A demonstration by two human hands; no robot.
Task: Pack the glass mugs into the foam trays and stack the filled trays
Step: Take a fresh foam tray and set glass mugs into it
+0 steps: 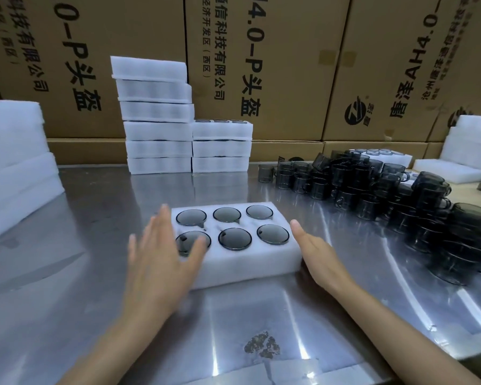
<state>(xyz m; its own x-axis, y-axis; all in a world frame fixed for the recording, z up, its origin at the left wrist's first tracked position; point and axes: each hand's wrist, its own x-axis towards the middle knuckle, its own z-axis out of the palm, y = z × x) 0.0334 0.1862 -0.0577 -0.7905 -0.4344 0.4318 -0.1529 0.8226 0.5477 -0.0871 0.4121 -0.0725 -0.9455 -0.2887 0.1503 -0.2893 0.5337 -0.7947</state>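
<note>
Head view shows the white six-hole foam tray (pixel 235 262), full of smoky grey glass mugs (pixel 235 238), on the steel table (pixel 95 273), flanked by flat, spread left hand (pixel 161 257) and right hand (pixel 317 257), likely poised for stacking.

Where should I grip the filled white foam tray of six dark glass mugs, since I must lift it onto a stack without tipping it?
Grip the white foam tray by its two short end walls, one hand from each side, low down. The mugs fill the top, and both flat ends are free.
</note>
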